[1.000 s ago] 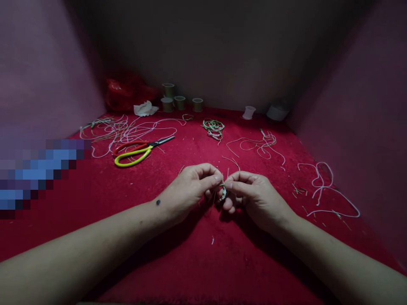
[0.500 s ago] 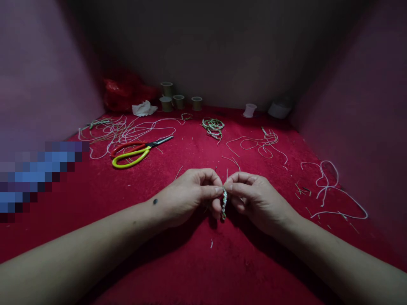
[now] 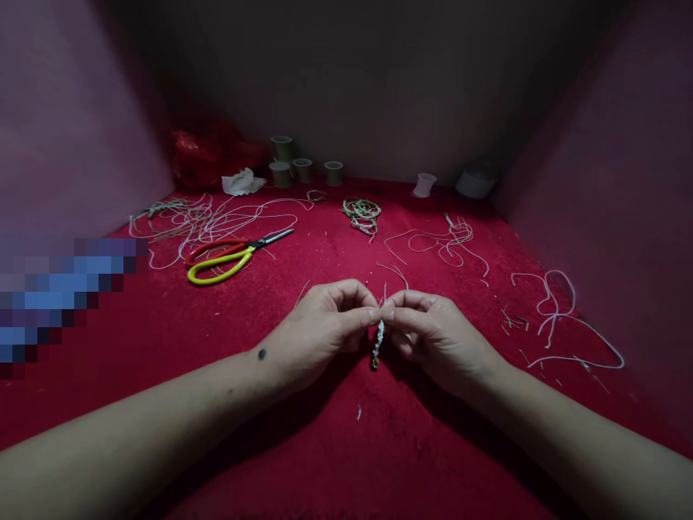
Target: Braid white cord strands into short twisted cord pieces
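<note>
A short green-and-white braided cord (image 3: 378, 342) hangs down between my two hands, with a small loop at its lower end. My left hand (image 3: 338, 318) pinches its upper end between thumb and forefinger. From the other side my right hand (image 3: 425, 323) also pinches the top of the braid, and the two thumb tips nearly touch. Thin loose strand ends stick up just beyond the fingertips. The exact grip point is hidden by the thumbs.
Scissors (image 3: 221, 263) with one red and one yellow handle lie left, beside tangled cords (image 3: 208, 220). A coiled braid (image 3: 362, 214) and loose strands (image 3: 455, 242) lie ahead. Several thread spools (image 3: 280, 174), a white spool (image 3: 424, 185) and a red plastic bag (image 3: 208, 155) stand at the back wall.
The fingers of my left hand that were beside the braid have curled back from it. The braid now hangs freer, its lower end swung slightly left.
</note>
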{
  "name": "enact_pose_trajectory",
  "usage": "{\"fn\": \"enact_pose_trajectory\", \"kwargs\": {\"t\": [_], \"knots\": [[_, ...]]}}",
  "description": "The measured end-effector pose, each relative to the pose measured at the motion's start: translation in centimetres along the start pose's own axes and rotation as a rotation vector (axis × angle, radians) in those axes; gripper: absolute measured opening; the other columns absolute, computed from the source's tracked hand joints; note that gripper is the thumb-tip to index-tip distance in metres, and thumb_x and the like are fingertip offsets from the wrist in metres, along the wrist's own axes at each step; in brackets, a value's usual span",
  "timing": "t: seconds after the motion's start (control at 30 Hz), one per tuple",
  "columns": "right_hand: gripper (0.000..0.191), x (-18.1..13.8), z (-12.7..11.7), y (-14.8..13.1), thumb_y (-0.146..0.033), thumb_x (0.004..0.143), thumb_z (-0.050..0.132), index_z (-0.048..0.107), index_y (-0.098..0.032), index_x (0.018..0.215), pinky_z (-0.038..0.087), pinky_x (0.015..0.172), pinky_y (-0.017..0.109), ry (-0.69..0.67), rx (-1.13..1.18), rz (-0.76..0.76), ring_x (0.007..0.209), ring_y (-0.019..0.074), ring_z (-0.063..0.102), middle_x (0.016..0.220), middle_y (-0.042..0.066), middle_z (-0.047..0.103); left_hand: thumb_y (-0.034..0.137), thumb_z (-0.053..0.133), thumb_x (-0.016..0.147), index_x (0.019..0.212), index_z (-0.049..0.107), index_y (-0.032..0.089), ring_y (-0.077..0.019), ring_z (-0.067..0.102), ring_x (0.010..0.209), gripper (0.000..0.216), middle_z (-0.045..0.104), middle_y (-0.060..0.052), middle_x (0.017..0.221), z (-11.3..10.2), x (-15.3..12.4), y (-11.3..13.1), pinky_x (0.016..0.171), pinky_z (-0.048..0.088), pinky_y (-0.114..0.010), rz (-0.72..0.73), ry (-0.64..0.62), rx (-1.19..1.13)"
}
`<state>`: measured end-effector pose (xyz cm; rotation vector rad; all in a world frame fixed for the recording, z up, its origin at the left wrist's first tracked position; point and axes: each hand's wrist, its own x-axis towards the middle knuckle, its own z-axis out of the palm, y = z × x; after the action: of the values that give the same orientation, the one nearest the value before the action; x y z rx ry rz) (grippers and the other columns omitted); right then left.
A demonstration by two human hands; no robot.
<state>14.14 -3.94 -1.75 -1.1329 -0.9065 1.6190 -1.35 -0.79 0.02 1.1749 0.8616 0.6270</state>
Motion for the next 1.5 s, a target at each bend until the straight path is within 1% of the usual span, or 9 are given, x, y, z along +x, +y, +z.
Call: {"fn": "enact_pose_trajectory", "kwargs": {"t": [0.1,0.33,0.5,0.7,0.87,1.0,1.1,1.3,1.5], "knots": [[0.012,0.0,0.0,0.0,-0.021,0.070,0.065,0.057,-0.015,0.065,0.023,0.039,0.019,-0.008,-0.002,-0.007,0.038,0.0036,0.033,0.043,-0.008,0.040,0.026,0.060,0.076,0.071,0.049,0.014,-0.0025,0.035,0.046,0.016,0.044,0.006,0.053,0.1,-0.1,0.1,0.044,0.025,-0.016,-0.003,0.009,0.063],[0.014,0.1,-0.1,0.1,-0.021,0.071,0.066,0.056,-0.014,0.064,0.023,0.039,0.018,-0.021,-0.012,-0.007,0.038,0.0030,0.034,0.043,-0.008,0.041,0.025,0.059,0.076,0.073,0.049,0.015,-0.0022,0.032,0.044,0.014,0.041,0.008,0.051,0.2,-0.3,0.0,0.042,0.024,-0.016,-0.004,0.003,0.061],[0.009,0.1,0.0,0.2,-0.018,0.072,0.065,0.058,-0.015,0.068,0.026,0.039,0.017,-0.039,-0.001,-0.032,0.039,0.0035,0.036,0.043,-0.008,0.042,0.023,0.059,0.075,0.070,0.051,0.014,-0.0024,0.032,0.045,0.013,0.042,0.007,0.050,0.3,-0.4,0.2,0.041,0.022,-0.017,0.005,0.039,0.124],[0.010,0.2,0.1,0.4,-0.019,0.072,0.067,0.058,-0.016,0.075,0.026,0.037,0.016,-0.079,0.102,-0.057,0.037,0.0027,0.036,0.048,-0.008,0.048,0.023,0.053,0.076,0.069,0.049,0.016,-0.0037,0.024,0.040,0.010,0.033,0.008,0.043,0.6,-0.4,-0.1,0.039,0.014,-0.022,-0.059,0.068,0.021],[0.009,0.3,0.0,0.4,-0.021,0.075,0.065,0.057,-0.017,0.077,0.027,0.038,0.015,-0.175,0.183,-0.061,0.036,0.0016,0.037,0.054,-0.006,0.053,0.020,0.051,0.075,0.066,0.048,0.016,-0.0045,0.026,0.039,0.010,0.035,0.007,0.042,0.7,-0.4,-0.2,0.040,0.016,-0.023,-0.054,0.093,-0.039],[0.008,0.3,-0.2,0.3,-0.021,0.077,0.064,0.057,-0.017,0.079,0.026,0.038,0.015,-0.216,0.185,-0.037,0.038,0.0018,0.041,0.060,-0.004,0.058,0.024,0.056,0.077,0.071,0.048,0.016,-0.0037,0.026,0.040,0.012,0.039,0.007,0.046,0.6,-0.4,-0.3,0.041,0.016,-0.022,-0.006,0.052,-0.109],[0.009,0.3,-0.3,0.3,-0.022,0.077,0.064,0.058,-0.016,0.079,0.026,0.039,0.015,-0.216,0.164,-0.020,0.040,0.0021,0.043,0.064,-0.002,0.060,0.026,0.059,0.077,0.074,0.046,0.016,-0.0026,0.030,0.042,0.017,0.046,0.007,0.053,0.5,-0.3,-0.3,0.041,0.020,-0.019,0.025,0.030,-0.130],[0.012,0.5,-0.8,-0.2,-0.022,0.075,0.065,0.058,-0.012,0.074,0.031,0.041,0.014,-0.229,0.153,0.077,0.044,0.0028,0.046,0.065,0.001,0.062,0.026,0.059,0.080,0.077,0.047,0.016,-0.0065,0.052,0.058,0.016,0.057,0.003,0.066,0.2,-0.1,-0.3,0.053,0.037,-0.018,0.123,-0.052,0.003],[0.007,1.0,-1.6,-0.6,-0.014,0.070,0.064,0.058,-0.011,0.069,0.029,0.034,0.013,-0.325,0.212,0.176,0.040,0.0056,0.051,0.061,0.003,0.064,0.026,0.059,0.081,0.079,0.051,0.015,-0.0088,0.057,0.064,0.014,0.061,0.000,0.069,-0.4,0.2,-0.5,0.060,0.042,-0.020,0.121,-0.147,0.038]]}}
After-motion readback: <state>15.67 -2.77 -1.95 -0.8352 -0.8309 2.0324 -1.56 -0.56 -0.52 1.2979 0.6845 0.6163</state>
